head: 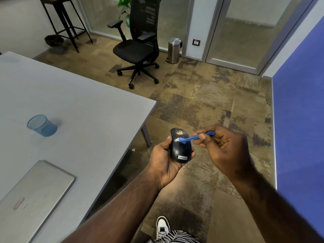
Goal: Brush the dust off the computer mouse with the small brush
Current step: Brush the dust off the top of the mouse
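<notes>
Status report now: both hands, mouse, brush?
Left hand grips mouse. Right hand pinches brush, bristles on mouse. Orange dust patch remains. Nothing in the way.

Left hand [166, 156] cupped; right hand [226, 146] pinching

Desk: large grey tabletop [73, 95]
Beyond desk: black mesh office chair [138, 48], steel pedal bin [174, 50], frosted glass partitions [250, 32]
Floor: mottled brown carpet [210, 102]

Open floor [201, 106] around both hands; table [87, 106] edge close left, seemingly.
</notes>
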### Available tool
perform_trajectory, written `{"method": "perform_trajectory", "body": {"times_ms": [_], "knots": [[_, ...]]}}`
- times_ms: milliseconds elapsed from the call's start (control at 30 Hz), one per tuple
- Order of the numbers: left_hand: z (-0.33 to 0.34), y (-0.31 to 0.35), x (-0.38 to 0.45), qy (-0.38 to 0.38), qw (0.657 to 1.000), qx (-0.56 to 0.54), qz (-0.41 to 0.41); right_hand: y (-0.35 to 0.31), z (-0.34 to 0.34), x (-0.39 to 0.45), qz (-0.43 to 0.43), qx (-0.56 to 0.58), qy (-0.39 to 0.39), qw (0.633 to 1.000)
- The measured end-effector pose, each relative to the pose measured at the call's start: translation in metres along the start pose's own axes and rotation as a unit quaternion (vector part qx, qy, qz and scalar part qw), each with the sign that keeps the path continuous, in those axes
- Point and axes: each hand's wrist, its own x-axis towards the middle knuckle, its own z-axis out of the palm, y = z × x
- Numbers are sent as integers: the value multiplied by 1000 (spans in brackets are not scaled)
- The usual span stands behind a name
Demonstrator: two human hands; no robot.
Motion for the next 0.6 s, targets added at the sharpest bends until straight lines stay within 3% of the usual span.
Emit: {"method": "perform_trajectory", "body": {"times_ms": [67, 233, 400, 600], "knots": [[-1, -1, 1, 0, 1000, 7, 1, -2, -3, -2, -35, -16, -38, 999], [0, -1, 1, -14, 1000, 15, 4, 0, -1, 0, -56, -22, -16, 998], [1, 1, 1, -23, 1000, -11, -5, -4, -2, -5, -112, -69, -93, 987], [0, 2, 1, -8, 1000, 25, 2, 5, -6, 0, -58, -40, 38, 997]]}}
